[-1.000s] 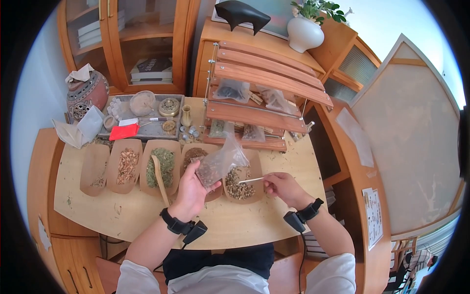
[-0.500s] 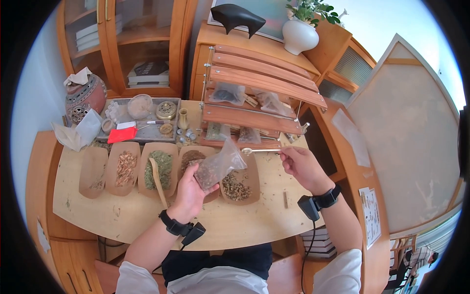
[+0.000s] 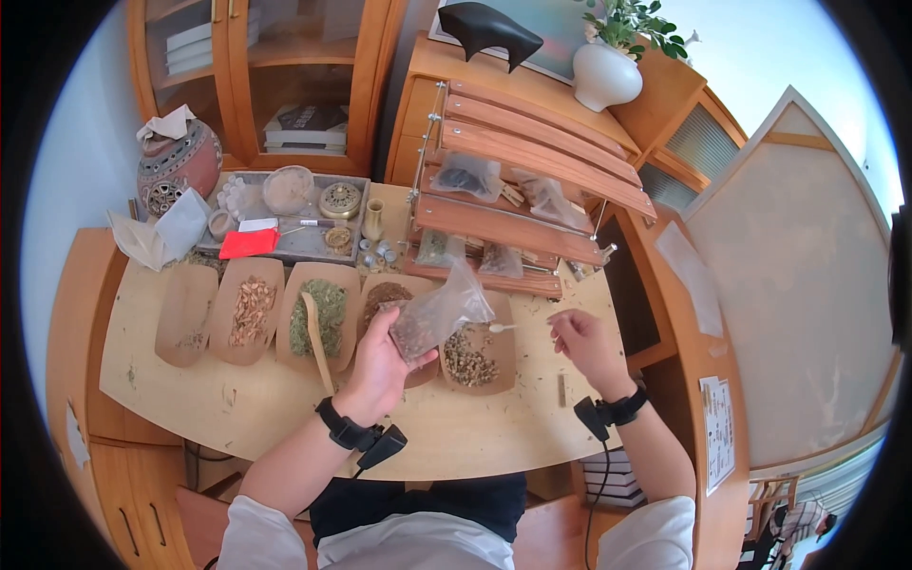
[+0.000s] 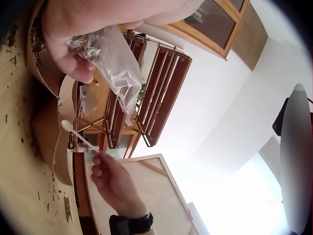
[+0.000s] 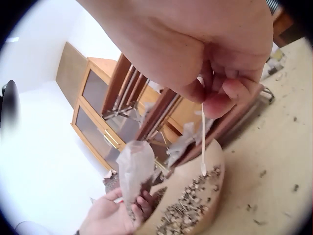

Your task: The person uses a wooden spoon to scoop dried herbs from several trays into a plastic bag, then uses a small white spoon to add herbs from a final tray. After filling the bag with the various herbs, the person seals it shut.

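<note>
My left hand (image 3: 380, 359) grips a clear plastic bag (image 3: 432, 318) with dark dried bits in its bottom, close over two cardboard trays. The bag's top stands up, pointing away to the right. My right hand (image 3: 587, 350) pinches the thin handle of a small white spoon (image 5: 204, 147) between thumb and fingers. In the head view, the spoon's bowl overlaps the rightmost tray (image 3: 501, 313), which contains chopped pale and dark dried pieces (image 3: 467, 361). Part of the neighbouring tray of brown bits (image 3: 385, 293) is hidden behind the left hand and bag.
Left of these stand trays with green herb (image 3: 328, 318), orange-brown chips (image 3: 253, 309) and a few scraps. A wooden scoop (image 3: 317, 342) leans in the herb tray. Behind are a grey tray (image 3: 285, 249) of small vessels and a wooden rack (image 3: 503, 223) with bags. A clothespin (image 3: 562, 389) lies right.
From the rightmost tray's contents, the right hand lifted the spoon back and to the right, then brought it down again towards that tray. The left hand keeps its hold on the bag.
</note>
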{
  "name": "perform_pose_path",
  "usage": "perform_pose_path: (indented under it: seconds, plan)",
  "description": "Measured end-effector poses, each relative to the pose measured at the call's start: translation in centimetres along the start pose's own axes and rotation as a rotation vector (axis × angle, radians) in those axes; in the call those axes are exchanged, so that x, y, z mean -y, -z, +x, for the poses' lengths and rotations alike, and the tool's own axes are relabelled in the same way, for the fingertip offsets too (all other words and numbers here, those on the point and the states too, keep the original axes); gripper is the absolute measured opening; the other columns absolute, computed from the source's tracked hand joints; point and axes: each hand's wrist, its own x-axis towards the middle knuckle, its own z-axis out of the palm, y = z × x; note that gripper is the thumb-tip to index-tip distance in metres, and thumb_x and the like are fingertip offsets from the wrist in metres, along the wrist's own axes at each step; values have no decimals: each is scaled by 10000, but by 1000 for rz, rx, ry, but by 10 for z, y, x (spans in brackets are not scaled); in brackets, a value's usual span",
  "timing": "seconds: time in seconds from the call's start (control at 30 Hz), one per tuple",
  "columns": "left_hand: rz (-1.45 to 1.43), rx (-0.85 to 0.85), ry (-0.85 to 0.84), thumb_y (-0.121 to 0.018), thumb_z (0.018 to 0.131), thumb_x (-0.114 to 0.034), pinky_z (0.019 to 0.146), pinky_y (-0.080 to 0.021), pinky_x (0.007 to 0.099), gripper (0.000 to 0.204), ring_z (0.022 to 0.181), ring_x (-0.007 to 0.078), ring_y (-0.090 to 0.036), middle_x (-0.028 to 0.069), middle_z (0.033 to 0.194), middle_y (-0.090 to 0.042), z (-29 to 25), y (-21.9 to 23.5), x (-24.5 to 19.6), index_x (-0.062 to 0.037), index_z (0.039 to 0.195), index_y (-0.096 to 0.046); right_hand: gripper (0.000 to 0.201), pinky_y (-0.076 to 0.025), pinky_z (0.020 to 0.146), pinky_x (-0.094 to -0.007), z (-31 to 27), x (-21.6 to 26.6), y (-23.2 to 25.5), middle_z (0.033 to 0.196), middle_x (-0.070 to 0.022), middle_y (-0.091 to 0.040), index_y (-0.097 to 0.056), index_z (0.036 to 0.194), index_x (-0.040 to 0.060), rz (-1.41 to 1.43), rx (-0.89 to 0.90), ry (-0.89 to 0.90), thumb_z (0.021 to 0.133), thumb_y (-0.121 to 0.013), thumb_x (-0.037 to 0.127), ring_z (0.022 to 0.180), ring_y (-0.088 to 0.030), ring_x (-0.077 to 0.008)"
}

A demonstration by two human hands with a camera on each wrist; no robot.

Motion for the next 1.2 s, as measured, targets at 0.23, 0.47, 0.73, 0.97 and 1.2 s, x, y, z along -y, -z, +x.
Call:
perform_pose_path:
  seconds: [0.23,0.47,0.73,0.97,1.2]
  plan:
    - [8,-13,3,-414,1017,-390,907,-469,392,368,1143,164,-568,26,1263,-597,0,-2,0,-142,1277,-495,204,-429,545,-223,-7,-28,-28,752,-20,-611,-654,920,-3,102,221,-142,979,-542,157,593,-531,-78]
    - [3,-42,1,-431,1006,-406,895,-492,386,384,1095,172,-597,36,1199,-623,1,-3,0,-116,1233,-541,189,-399,528,-224,-7,-25,-35,710,5,-558,-629,879,16,283,258,-322,981,-548,153,591,-513,-79]
    - [10,-35,-1,-418,1012,-389,907,-478,395,378,1127,172,-579,43,1246,-604,2,0,0,-119,1260,-509,180,-376,524,-212,-6,-15,-13,775,1,-560,-637,928,-5,471,214,-331,981,-551,144,610,-494,-79]
    - [28,-12,5,-410,1017,-391,915,-473,396,374,1141,173,-573,38,1258,-600,-1,-3,-1,-129,1268,-498,180,-374,532,-210,0,39,20,774,5,-553,-624,898,4,502,75,-195,981,-565,153,605,-488,-80]
    - [26,54,40,-396,1021,-402,927,-462,394,385,1165,166,-559,33,1275,-593,0,-3,0,-132,1279,-491,213,-393,544,-210,-10,76,-2,751,2,-562,-625,905,18,155,41,41,1001,-550,193,600,-507,-68]
